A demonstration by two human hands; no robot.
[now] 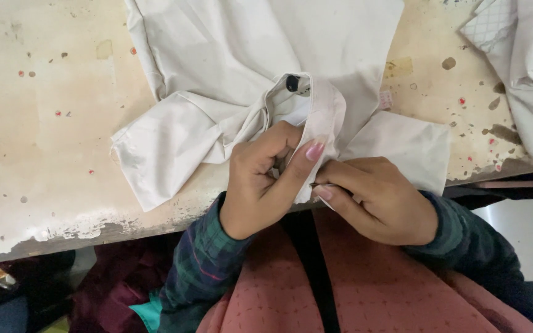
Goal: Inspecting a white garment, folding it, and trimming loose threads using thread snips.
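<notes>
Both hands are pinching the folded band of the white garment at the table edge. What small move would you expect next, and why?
Probably a short slide of the left hand along the band, the right hand holding its end. Both hands pinch it close together near the table edge, and the band curls over by the dark button, so it looks unsmoothed.

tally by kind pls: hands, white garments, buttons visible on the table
Hands: 2, left hand and right hand, both pinching the white shirt
White garments: 2, that shirt and a cloth pile at the table corner
Dark buttons: 1
Total: 5
</notes>
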